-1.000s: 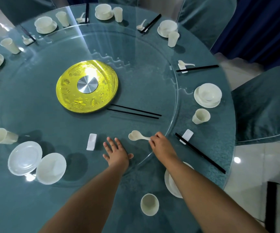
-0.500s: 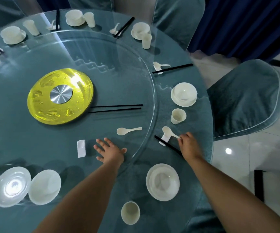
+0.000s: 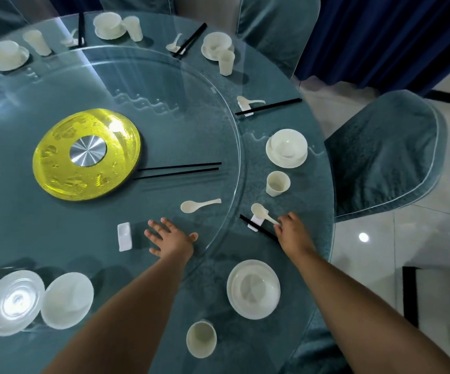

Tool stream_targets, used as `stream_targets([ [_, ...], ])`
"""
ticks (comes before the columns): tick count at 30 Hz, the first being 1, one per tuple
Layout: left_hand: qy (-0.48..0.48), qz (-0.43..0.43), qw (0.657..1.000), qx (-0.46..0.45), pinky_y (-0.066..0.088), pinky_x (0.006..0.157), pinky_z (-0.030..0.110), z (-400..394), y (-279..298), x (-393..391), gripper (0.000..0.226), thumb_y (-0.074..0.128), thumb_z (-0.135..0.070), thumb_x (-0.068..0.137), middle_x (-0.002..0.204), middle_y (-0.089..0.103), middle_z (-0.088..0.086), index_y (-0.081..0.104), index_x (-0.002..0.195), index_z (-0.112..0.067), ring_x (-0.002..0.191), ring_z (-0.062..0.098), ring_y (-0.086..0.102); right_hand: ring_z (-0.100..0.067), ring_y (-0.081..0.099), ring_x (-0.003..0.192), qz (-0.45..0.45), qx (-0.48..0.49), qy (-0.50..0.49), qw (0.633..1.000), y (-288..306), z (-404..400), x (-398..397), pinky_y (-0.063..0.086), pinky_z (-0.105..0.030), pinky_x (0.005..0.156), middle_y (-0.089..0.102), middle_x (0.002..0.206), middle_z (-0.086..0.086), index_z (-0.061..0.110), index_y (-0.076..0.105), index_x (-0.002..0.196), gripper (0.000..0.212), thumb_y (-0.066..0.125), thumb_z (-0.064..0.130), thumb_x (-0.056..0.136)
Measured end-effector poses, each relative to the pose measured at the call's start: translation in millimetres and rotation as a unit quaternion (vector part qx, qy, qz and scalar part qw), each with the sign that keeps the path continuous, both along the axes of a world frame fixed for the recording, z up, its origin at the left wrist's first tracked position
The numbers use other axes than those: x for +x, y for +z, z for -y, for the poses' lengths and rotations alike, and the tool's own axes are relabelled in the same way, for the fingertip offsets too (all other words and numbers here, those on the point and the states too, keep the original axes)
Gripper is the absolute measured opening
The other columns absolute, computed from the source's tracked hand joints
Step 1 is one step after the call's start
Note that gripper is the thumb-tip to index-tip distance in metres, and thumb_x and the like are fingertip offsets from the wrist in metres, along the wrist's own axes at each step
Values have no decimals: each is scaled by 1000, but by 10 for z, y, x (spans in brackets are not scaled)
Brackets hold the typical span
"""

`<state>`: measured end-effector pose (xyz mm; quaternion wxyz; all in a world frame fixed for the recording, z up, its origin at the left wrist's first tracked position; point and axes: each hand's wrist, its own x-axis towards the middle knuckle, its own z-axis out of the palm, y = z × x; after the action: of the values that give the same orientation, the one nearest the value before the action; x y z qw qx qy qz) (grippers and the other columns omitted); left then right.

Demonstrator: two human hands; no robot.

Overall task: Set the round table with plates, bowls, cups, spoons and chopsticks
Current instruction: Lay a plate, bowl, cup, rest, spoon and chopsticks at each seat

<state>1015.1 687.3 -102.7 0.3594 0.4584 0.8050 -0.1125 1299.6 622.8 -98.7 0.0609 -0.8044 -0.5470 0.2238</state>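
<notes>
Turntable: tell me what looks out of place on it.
A loose spoon, a chopstick pair and a white rest lie scattered on the glass turntable, not at any seat. The left hand rests flat beside them.

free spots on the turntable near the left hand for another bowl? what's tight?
Bare glass between the yellow disc and the rest, and ahead of the left hand up to the loose spoon. Tight by the right hand: spoon, rest and chopsticks bunch there, cup just beyond.
</notes>
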Motion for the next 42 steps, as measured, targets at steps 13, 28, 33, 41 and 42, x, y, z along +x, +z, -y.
stream_targets([
  [13, -185, 28, 981, 50, 42, 106, 38, 328, 500, -400, 41, 45, -27, 95, 139, 51, 21, 53, 130, -8, 133, 38, 44, -30, 61, 83, 42, 40, 16, 998, 642, 445, -503, 41, -32, 66, 61, 96, -11, 4, 64, 86, 23, 48, 16, 97],
  [28, -186, 123, 970, 101, 43, 95, 30, 2313, 853, -1684, 28, 46, -17, 94, 125, 62, 17, 64, 112, -4, 119, 30, 56, -31, 63, 94, 39, 29, 89, 995, 1155, 1649, -2242, 47, -35, 77, 68, 101, -12, 7, 63, 88, 24, 45, 22, 93],
  [33, -125, 102, 983, 84, 45, 90, 30, 3048, 939, -2144, 25, 43, -21, 97, 121, 63, 18, 62, 103, -7, 115, 34, 58, -31, 63, 101, 37, 13, 182, 982, 1129, 2054, -2719, 47, -37, 81, 67, 108, -11, 10, 63, 96, 25, 41, 22, 95],
  [41, -30, 55, 997, 51, 40, 100, 25, 4389, 973, -2694, 39, 43, -30, 100, 137, 57, 8, 59, 130, -13, 126, 26, 52, -32, 65, 94, 28, -19, 262, 964, 1032, 2801, -3056, 46, -34, 71, 69, 104, -13, 12, 60, 97, 25, 39, 25, 99],
  [42, -25, 54, 997, 43, 39, 102, 25, 4532, 1008, -2745, 40, 44, -30, 99, 139, 56, 7, 58, 133, -14, 128, 25, 51, -32, 65, 95, 21, -19, 267, 963, 1030, 2893, -3085, 46, -34, 71, 69, 105, -13, 13, 59, 97, 24, 38, 25, 99],
])
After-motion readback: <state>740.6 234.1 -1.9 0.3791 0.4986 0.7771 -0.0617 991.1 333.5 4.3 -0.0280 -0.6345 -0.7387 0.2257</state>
